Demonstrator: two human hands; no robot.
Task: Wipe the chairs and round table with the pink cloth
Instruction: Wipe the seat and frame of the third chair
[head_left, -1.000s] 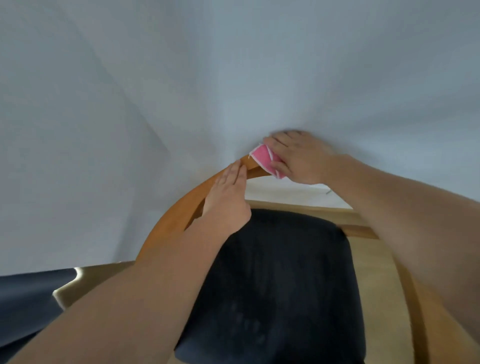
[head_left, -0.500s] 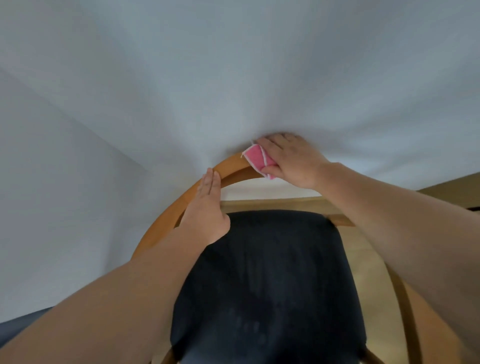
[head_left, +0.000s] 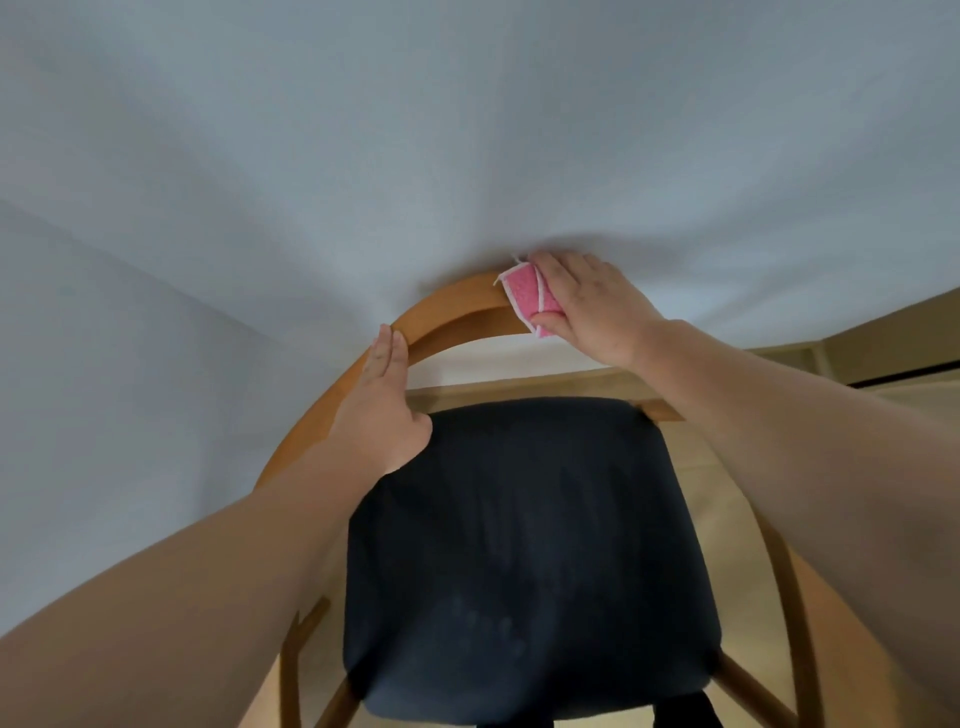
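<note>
Slightly wider apart than half a second before, both grips sat on the chair's curved rail (head_left: 457, 312). The right grip (head_left: 592, 306) pinched the folded cloth (head_left: 527, 293) over the crest of the rail, close to the wall (head_left: 467, 130). The cloth's long axis lay across the rail. The left grip (head_left: 382, 410) rested flat, fingers straight, lower on the left side. The rail arced away on both sides, and the right grip was nearer the right stretch, probably next to be wiped.

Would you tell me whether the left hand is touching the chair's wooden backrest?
Touching. The head view shows the left hand lying flat on the wooden backrest.
</note>
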